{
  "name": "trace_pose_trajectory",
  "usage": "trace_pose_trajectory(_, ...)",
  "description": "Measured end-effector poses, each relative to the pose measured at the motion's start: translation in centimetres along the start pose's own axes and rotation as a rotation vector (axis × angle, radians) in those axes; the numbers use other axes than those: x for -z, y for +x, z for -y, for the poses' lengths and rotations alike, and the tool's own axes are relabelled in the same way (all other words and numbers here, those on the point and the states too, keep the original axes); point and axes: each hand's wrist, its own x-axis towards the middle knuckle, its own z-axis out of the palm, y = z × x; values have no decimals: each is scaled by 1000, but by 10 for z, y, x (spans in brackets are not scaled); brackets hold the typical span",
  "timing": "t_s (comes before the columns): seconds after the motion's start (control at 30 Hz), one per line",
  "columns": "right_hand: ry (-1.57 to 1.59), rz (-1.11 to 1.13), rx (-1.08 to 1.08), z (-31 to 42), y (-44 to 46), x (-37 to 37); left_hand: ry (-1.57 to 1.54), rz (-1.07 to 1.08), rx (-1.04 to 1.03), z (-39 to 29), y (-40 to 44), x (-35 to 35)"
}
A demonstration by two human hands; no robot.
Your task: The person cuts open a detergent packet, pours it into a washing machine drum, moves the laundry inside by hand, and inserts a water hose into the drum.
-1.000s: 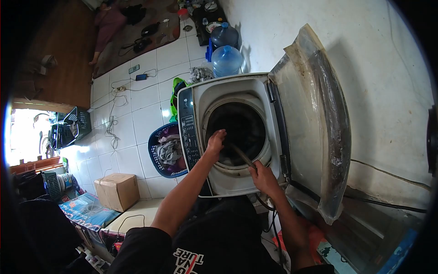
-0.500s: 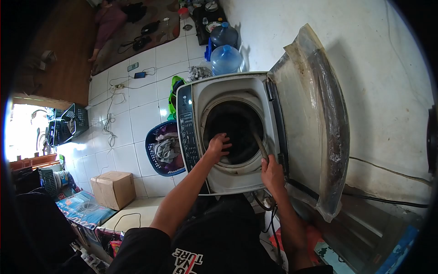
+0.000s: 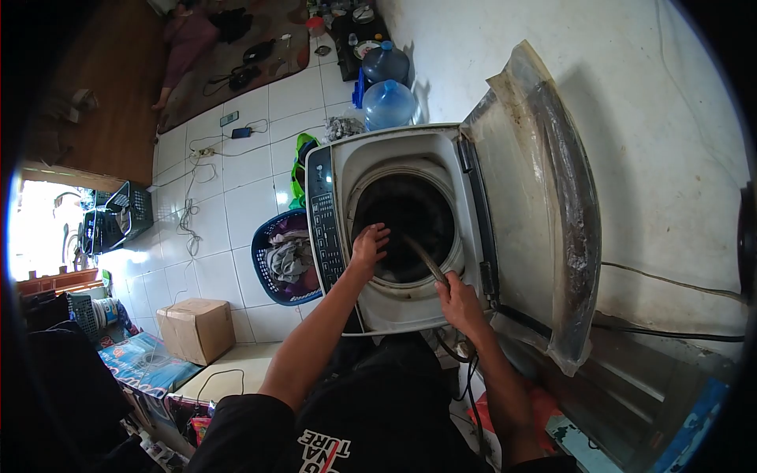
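Note:
A top-loading washing machine (image 3: pixel 394 315) stands before me with its lid (image 3: pixel 544 197) raised on the right. My right hand (image 3: pixel 460 303) grips a hose (image 3: pixel 426 262) above the tub's lower right rim, and the hose's far end points into the dark drum (image 3: pixel 402 213). Over the drum's left edge hovers my left hand (image 3: pixel 368 248), fingers apart and holding nothing. What lies deep in the drum is too dark to make out. The control panel (image 3: pixel 325 221) runs along the machine's left side.
A blue laundry basket (image 3: pixel 259 272) with clothes stands left of the machine. Water jugs (image 3: pixel 389 105) sit beyond it by the wall. A cardboard box (image 3: pixel 195 329), phones and cables (image 3: pixel 188 217) lie on the floor. A person (image 3: pixel 188 47) is on the rug at the back.
My right hand has moved a little left with the hose, whose end has swung left toward the drum's middle. My left hand has shifted slightly left and up.

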Motion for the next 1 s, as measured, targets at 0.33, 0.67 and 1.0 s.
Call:
trace_pose_trajectory(0.33, -20, -175, -103, 5, 21, 6, 96, 53, 55, 17, -15, -5)
trace_pose_trajectory(0.67, 2, -186, 69, 6, 29, 2, 135, 77, 45, 31, -16, 6)
trace_pose_trajectory(1.0, 32, -210, 76, 8, 25, 6, 91, 84, 102, 34, -6, 10)
